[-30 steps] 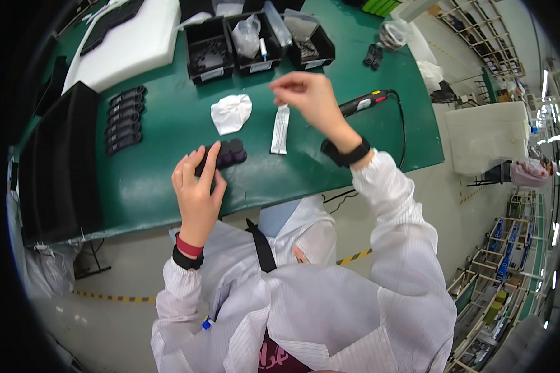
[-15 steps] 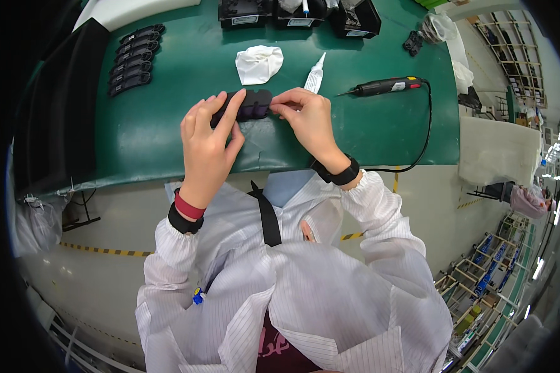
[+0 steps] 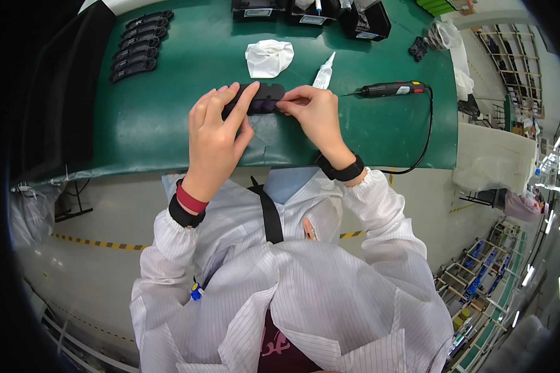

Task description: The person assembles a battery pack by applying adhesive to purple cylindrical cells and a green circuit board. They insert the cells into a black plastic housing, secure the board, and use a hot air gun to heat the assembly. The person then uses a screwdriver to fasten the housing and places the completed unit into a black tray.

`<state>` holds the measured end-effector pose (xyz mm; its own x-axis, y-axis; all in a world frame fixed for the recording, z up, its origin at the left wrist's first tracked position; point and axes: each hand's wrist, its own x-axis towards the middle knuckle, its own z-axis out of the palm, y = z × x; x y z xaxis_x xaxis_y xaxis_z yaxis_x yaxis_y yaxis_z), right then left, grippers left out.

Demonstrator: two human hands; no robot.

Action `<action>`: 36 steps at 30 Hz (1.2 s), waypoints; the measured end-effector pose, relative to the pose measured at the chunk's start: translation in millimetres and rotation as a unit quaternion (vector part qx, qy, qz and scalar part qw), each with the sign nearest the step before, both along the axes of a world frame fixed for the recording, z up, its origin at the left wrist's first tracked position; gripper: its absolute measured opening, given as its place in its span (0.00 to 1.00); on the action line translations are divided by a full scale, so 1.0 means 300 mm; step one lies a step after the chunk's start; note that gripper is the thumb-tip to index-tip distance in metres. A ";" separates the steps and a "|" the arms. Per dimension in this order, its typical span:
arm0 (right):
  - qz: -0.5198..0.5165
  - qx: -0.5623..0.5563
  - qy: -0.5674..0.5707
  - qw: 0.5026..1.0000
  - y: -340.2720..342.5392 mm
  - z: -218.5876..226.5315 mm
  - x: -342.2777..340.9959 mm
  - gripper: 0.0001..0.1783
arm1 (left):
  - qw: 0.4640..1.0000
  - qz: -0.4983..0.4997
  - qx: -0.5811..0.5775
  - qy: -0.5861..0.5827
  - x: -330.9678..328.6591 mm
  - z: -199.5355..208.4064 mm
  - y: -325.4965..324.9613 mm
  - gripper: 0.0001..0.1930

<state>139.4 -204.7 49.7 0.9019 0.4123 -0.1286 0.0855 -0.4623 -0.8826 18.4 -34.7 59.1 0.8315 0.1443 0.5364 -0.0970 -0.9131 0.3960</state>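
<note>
On the green table, a black foam-like block [image 3: 268, 95] with notches in its edges lies under my left hand [image 3: 221, 127]. My left fingers and thumb grip its left part, hiding that end. At the block's right end, the thumb and index finger of my right hand [image 3: 318, 115] are pinched together. Whatever sits between those fingertips is too small to make out. Just beyond the block lies a crumpled white cloth [image 3: 269, 59]. A white tube with a pointed nozzle [image 3: 323, 74] rests past my right hand.
A black electric screwdriver [image 3: 389, 89] lies to the right, its cable curving toward the table's front edge. Several black curved parts [image 3: 137, 54] sit in a row at far left. Black bins [image 3: 365, 25] line the back. A long black panel [image 3: 59, 99] stands along the left side.
The whole view has shifted slightly, so the table's things appear a little farther right. Both hands keep their hold at the block, with little visible movement against it.
</note>
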 end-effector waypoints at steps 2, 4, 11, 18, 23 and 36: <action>0.036 0.004 0.046 0.998 -0.011 0.006 0.034 0.05 | 1.000 0.000 0.000 -0.001 0.000 -0.002 0.001 0.30; 0.051 0.016 0.076 0.996 -0.015 0.002 0.043 0.06 | 1.000 -0.002 -0.003 0.000 0.001 -0.005 0.002 0.30; 0.047 0.043 0.090 0.994 -0.033 0.035 0.027 0.10 | 1.000 -0.002 -0.003 0.005 -0.003 -0.004 0.006 0.31; -0.169 -0.004 0.014 0.986 -0.295 0.061 0.172 0.19 | 1.000 0.009 -0.002 0.025 -0.010 0.008 0.008 0.31; -0.331 -0.071 0.044 0.940 -0.701 -0.065 0.426 0.43 | 1.000 -0.001 0.002 0.011 0.007 0.003 -0.005 0.31; -0.428 0.216 -0.024 0.877 -0.759 -0.177 0.578 0.23 | 1.000 -0.010 0.012 0.004 0.010 0.004 -0.008 0.30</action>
<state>312.9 -432.5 -3.4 0.9048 -0.4180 -0.0814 -0.0890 0.0012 -0.9960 21.3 -37.2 60.2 0.8381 0.1148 0.5333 -0.1120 -0.9206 0.3741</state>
